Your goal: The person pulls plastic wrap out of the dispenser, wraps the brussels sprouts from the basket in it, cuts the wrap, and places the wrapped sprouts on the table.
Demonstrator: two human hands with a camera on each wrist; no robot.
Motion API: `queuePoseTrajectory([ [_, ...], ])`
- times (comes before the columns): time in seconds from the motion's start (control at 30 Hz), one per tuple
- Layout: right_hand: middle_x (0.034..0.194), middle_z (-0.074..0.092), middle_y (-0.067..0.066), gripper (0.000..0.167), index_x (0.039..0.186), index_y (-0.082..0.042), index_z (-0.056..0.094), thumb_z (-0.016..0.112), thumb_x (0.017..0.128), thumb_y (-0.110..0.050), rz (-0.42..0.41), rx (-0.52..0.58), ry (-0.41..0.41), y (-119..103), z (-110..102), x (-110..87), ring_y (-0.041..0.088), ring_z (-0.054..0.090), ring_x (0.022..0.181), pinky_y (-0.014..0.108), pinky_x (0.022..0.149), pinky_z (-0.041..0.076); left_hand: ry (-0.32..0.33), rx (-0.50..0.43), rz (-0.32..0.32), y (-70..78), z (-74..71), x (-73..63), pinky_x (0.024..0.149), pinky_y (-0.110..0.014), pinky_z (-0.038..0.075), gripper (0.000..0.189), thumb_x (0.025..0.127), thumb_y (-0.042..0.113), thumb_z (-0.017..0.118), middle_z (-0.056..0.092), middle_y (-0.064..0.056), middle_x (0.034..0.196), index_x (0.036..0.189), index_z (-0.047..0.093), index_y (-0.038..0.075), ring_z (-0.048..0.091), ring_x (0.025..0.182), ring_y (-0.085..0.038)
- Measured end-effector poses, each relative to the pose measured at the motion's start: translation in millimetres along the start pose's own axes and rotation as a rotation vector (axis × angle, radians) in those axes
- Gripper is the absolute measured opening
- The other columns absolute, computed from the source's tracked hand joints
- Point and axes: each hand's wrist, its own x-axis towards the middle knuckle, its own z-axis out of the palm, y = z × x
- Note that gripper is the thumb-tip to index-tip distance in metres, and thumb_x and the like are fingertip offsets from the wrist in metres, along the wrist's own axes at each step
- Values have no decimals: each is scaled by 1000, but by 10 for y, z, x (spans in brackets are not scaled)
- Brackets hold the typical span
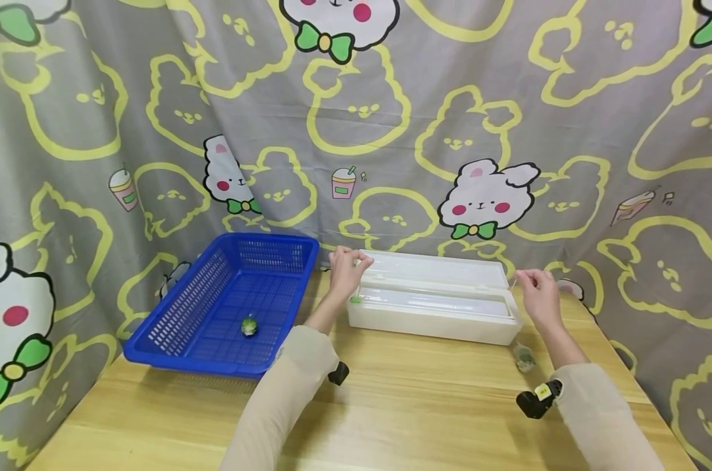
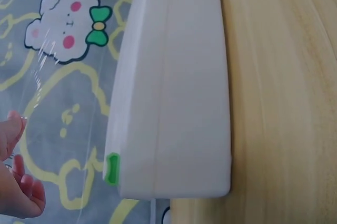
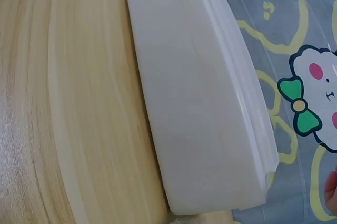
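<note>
One white box point(image 1: 432, 325) stands on the one wooden table point(image 1: 426, 412), its single lid point(image 1: 438, 269) raised at the back. One green slider point(image 2: 112, 169) sits at the box's left end. One sheet of clear film point(image 2: 39, 71) stretches above the box, between the person's two hands. One blue basket point(image 1: 214, 361) stands to the left of the box, with one small green vegetable point(image 1: 249, 326) inside. One small green-and-white bundle point(image 1: 524, 358) lies just beside the box's front right corner, its details too blurred to tell. One patterned curtain point(image 1: 385, 157) hangs behind the box.

Both arms reach forward in pale sleeves, one to each end of the box. The left hand point(image 1: 346, 268) is raised over the box's left end, thumb and forefinger pinching the film's edge, the other fingers loosely bent. The right hand point(image 1: 541, 294) is raised beside the box's right end, thumb and fingertips together on the film's opposite edge; the right wrist view shows only a sliver of it.
</note>
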Motion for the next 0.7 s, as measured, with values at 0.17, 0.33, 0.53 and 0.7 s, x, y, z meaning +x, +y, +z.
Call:
queuePoseTrajectory([
  [0.17,73,41,-7,32,101,7,58,50,94,-23,87,96,-21,-13,-39,4,6,36,68,18,57,32,11,3,60,37,-51,4,83,-40,37,18,81,22,67,58,-14,91,82,70,3,48,95,-30],
  [0.33,74,46,-21,19,85,-16,61,49,94,-28,117,217,-109,-27,-128,7,5,37,74,18,63,32,29,-35,85,87,-100,14,79,-38,42,17,81,19,68,68,-12,89,82,70,2,57,85,-28],
  [0.53,76,46,-20,21,75,-34,58,48,94,-31,182,381,-224,-20,-218,27,4,38,73,15,64,34,6,-88,19,127,-134,21,67,-28,37,18,81,21,68,65,-9,80,80,70,3,47,72,-19],
  [0.7,73,44,-15,25,73,-35,61,49,94,-29,225,507,-279,-28,-254,49,2,38,64,15,61,34,-3,-86,26,148,-165,25,68,-29,37,17,81,20,68,65,-8,80,80,70,3,48,73,-18],
])
